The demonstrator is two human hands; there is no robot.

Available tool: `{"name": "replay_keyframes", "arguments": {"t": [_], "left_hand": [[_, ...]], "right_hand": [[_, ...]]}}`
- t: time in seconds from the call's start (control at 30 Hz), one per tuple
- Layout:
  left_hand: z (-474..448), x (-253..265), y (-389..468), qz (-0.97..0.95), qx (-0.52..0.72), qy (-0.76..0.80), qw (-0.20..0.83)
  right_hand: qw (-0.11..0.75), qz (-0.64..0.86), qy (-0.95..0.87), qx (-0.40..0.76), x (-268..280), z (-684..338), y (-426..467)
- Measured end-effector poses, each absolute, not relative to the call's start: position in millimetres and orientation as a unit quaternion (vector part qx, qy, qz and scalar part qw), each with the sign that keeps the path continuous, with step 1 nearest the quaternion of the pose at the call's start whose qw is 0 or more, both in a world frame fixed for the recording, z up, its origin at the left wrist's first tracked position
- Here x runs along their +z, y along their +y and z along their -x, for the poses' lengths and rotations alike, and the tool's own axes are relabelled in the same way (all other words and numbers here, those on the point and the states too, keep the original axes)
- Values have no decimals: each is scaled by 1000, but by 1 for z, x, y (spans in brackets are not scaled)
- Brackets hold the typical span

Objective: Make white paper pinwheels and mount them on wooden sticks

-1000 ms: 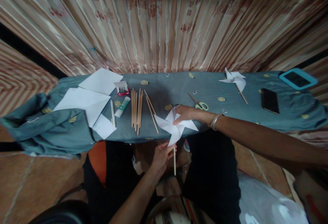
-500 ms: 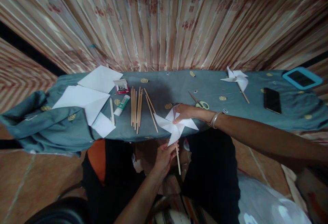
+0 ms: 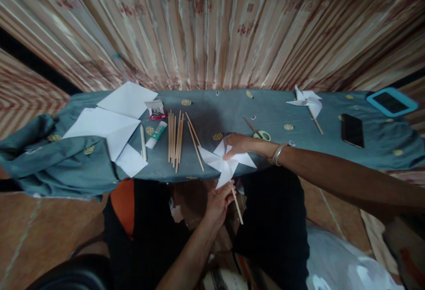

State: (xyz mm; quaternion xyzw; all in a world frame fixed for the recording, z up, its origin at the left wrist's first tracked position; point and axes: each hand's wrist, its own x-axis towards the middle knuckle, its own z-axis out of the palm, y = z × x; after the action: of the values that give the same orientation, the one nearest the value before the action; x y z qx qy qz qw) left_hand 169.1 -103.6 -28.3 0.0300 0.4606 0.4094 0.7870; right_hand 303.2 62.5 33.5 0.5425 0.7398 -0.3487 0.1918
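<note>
A white paper pinwheel (image 3: 221, 164) lies over the front edge of the table in front of me. My right hand (image 3: 236, 145) grips it from above, thumb pressed on its centre and fingers behind a blade. Below the edge, my left hand (image 3: 219, 201) is closed around a thin wooden stick (image 3: 237, 208), whose lower end sticks out down and to the right. The stick's upper end is hidden behind the paper. Left of the pinwheel lie two loose sticks (image 3: 195, 146) and a row of several more sticks (image 3: 175, 141).
Paper sheets (image 3: 106, 126), a small box of metal pins (image 3: 156, 110), a glue tube (image 3: 156, 135) and a white pen-like stick (image 3: 143, 144) lie at left. Scissors (image 3: 260, 134), another pinwheel (image 3: 307, 100), a phone (image 3: 352, 130) and a blue-framed device (image 3: 392, 102) are to the right.
My left hand has shifted slightly right, and the stick's lower end has swung to the right. My right hand still presses the pinwheel's centre.
</note>
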Motion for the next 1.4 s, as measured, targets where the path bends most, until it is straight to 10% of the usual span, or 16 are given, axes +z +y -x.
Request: {"name": "replay_keyframes", "arguments": {"t": [1.03, 1.4], "left_hand": [[-152, -26, -101, -80, 392, 480, 780], [-140, -9, -91, -134, 412, 457, 777]], "right_hand": [[170, -562, 719, -372, 35, -301, 60], [-47, -607, 610, -507, 55, -316, 40]]}}
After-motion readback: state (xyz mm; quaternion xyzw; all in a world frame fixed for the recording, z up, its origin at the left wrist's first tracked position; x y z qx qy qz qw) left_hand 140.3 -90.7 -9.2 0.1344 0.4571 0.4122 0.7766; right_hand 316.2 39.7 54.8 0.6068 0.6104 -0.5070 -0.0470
